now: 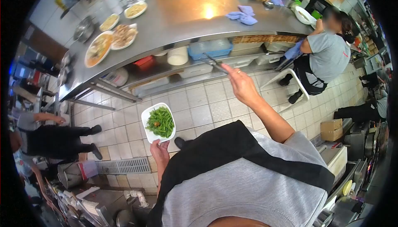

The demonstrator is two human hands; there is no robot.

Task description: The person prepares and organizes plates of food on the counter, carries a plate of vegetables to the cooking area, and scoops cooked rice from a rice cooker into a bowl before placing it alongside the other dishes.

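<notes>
My left hand grips the near edge of a white square dish, held over the tiled floor. Green vegetables cut in lengths fill the dish, with a small brown bit on top. My right hand is closed around the handle of a dark, slim utensil. The utensil points up and left toward the shelf under the steel table; its far end is too blurred to make out. The two hands are well apart.
The steel table spans the top, bearing plates of food at left and blue cloths. A seated person is at the right. Another person stands at the left. A blue basket sits on the lower shelf.
</notes>
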